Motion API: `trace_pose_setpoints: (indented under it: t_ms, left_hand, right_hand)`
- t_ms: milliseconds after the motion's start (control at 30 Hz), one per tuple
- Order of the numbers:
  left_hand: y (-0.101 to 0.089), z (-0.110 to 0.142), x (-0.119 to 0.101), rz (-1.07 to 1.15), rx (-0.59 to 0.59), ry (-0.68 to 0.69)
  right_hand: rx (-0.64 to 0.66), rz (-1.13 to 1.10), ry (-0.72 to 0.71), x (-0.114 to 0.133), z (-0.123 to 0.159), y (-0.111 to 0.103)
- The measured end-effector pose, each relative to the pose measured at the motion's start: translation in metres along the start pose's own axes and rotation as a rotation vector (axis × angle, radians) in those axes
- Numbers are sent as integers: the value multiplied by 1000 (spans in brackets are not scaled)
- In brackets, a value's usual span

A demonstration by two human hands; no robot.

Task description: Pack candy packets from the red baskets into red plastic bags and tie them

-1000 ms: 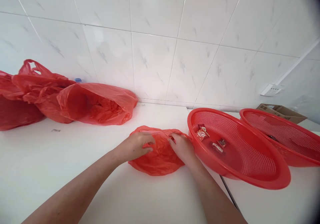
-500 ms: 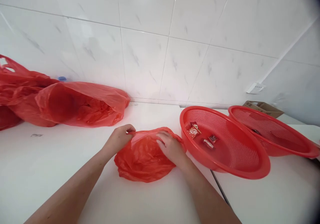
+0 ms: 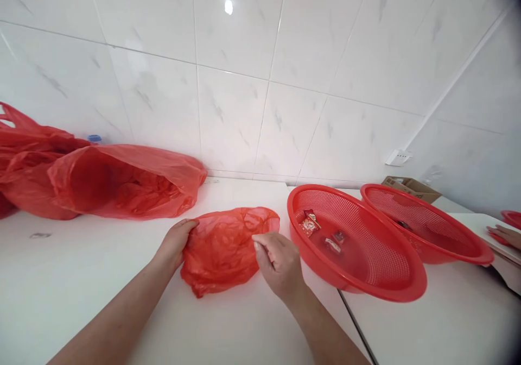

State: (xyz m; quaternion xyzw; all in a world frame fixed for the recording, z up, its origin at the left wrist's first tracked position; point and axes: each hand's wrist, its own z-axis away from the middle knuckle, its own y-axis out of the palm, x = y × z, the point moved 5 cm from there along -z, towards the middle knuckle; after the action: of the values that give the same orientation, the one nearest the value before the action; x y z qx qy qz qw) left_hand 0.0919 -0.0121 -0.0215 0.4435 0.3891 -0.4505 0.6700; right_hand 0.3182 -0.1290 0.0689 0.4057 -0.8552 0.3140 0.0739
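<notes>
White worktop point(image 3: 236, 335), smooth; two perforated red plastic baskets point(image 3: 388, 264), oval, right side; puffed red sack point(image 3: 179, 167), rear left; thin crinkled bag point(image 3: 222, 253), centre worktop, left hand point(image 3: 176, 243) pinching its edge, right hand point(image 3: 283, 264) half curled against it, grip unclear; printed packets point(image 3: 310, 225), nearer basket.

White flat-topped table surface point(image 3: 81, 283), dark seam point(image 3: 354, 320) at right. On it, left: bunched red plastic bags point(image 3: 32, 172) plus a large translucent red plastic bag point(image 3: 163, 161) on its side. Middle: thin crumpled red plastic bag point(image 3: 222, 253). Right: two round red perforated plastic baskets point(image 3: 385, 245) sat side by side, nearer one over seam.
</notes>
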Motion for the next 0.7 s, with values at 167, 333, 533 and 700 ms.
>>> trace_pose_setpoints:
  t_ms: [167,333,533,700]
  left_hand:
    - [7,5,5,-6,71,-21]
    - [16,18,5,-128,211,10]
    - [16,43,-30,-441,-69,449]
    - [82,81,-33,-1141,436,896]
  right_hand:
    - [183,15,196,-2,11,-9]
    - [575,150,172,7,31,23]
    - [721,306,60,0,53,52]
    - [667,321,-30,-3,60,48]
